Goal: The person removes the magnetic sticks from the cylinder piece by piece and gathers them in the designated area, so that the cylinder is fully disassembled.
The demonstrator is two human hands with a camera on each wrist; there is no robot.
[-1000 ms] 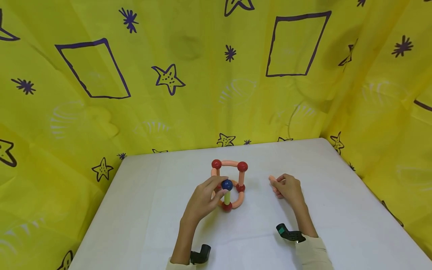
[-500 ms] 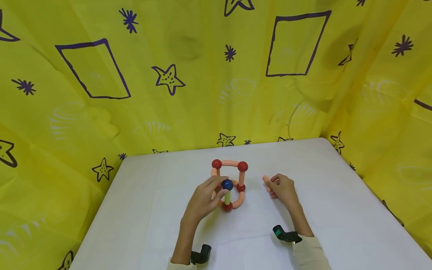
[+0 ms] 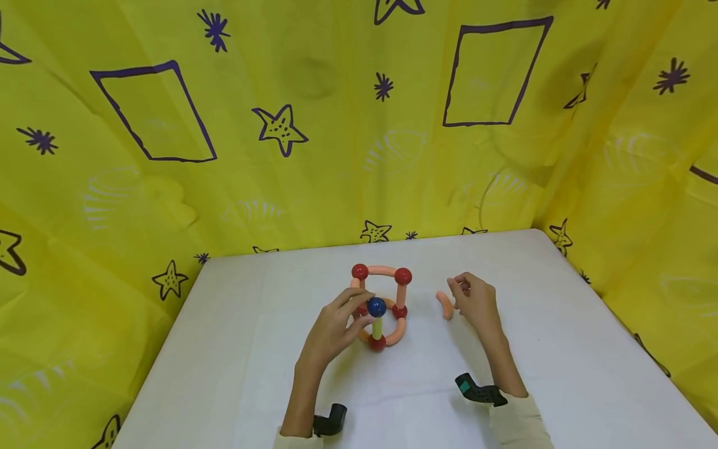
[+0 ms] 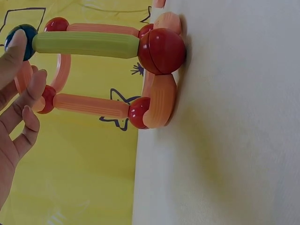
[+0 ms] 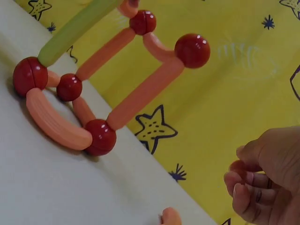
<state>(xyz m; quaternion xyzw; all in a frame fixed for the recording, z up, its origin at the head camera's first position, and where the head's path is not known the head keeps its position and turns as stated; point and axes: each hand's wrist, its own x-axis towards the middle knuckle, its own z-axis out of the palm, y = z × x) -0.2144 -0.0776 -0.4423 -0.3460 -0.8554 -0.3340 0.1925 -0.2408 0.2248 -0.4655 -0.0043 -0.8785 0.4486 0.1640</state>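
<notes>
My left hand pinches a blue ball on top of an upright yellow-green stick. That stick stands on a red ball at the near corner of a frame built from balls and sticks. Peach-coloured straight and curved sticks join its other red balls. A loose curved peach stick lies on the table to the right of the frame. Just right of it hovers my right hand, its fingers loosely bent with nothing between them.
The white table carries the frame near its middle. Behind and beside it hangs a yellow sheet with dark star and square drawings. Each wrist wears a black camera mount.
My right hand moved left with the curved peach stick, then let go of it on the table and drew back slightly right. My left hand has stayed at the blue ball.
</notes>
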